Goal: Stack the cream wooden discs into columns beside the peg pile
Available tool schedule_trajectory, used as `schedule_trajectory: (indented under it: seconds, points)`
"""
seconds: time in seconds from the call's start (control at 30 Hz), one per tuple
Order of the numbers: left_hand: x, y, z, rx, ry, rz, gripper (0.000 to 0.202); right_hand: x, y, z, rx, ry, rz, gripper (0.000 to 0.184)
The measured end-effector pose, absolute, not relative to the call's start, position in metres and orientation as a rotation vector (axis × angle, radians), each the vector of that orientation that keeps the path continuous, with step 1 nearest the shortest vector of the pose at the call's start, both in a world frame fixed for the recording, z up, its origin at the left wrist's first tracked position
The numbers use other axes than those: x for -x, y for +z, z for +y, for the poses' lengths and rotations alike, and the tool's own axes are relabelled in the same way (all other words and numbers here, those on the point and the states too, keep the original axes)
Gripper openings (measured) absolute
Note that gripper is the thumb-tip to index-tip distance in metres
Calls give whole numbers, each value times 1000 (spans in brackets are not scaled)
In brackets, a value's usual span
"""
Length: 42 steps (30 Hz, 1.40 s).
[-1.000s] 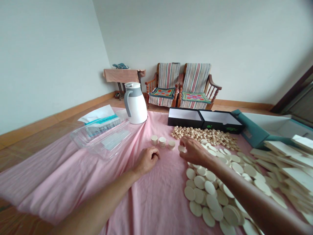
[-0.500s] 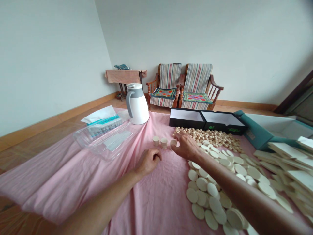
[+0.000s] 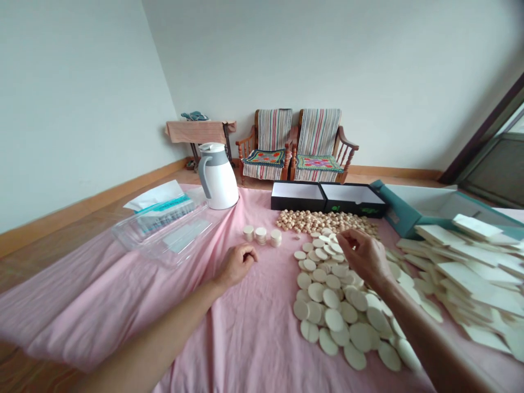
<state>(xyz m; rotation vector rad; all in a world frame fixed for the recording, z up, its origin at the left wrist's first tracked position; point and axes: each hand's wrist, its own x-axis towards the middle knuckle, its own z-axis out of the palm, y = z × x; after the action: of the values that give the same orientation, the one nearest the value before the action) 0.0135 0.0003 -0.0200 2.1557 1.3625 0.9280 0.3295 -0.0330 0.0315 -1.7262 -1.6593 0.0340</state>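
Observation:
My left hand (image 3: 236,266) rests on the pink cloth with its fingers curled in, and nothing shows in it. Just beyond it stand three short stacks of round wooden discs: a left stack (image 3: 248,233), a middle stack (image 3: 261,236) and a right stack (image 3: 275,238). My right hand (image 3: 363,255) is over the far right part of a spread of loose wooden discs (image 3: 333,319). Its fingers are drawn together in a pinch; whatever is between the fingertips is hidden. A single wooden bead (image 3: 298,237) lies between the right stack and the discs.
Wooden beads (image 3: 327,221) are heaped before two black boxes (image 3: 298,204). A teal box (image 3: 403,215) and piled wooden boards (image 3: 475,267) are at the right. A white jug (image 3: 223,183) and a clear plastic tray (image 3: 172,245) with a packet (image 3: 166,210) stand left on the cloth (image 3: 254,338).
My right hand has moved right, from the right stack to over the loose discs. The right stack now stands uncovered. My left hand stays curled near the stacks. The view has shifted slightly right.

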Motion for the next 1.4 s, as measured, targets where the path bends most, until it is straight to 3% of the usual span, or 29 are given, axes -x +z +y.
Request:
schedule_trajectory:
  seconds: [0.33, 0.87, 1.23, 1.4]
  points:
    - [-37, 18, -6, -2256, 717, 1218, 29, -356, 10, -30, 1698, -65, -1690, 28]
    - [-67, 9, 12, -2361, 746, 1180, 37, -354, 11, -33, 1664, -5, -1738, 27]
    - [-82, 9, 5, -2395, 755, 1108, 28, -355, 6, -31, 1633, -23, -1758, 23]
    - [-103, 8, 2, -2546, 718, 956, 36, -354, 4, -31, 1645, -29, -1765, 23]
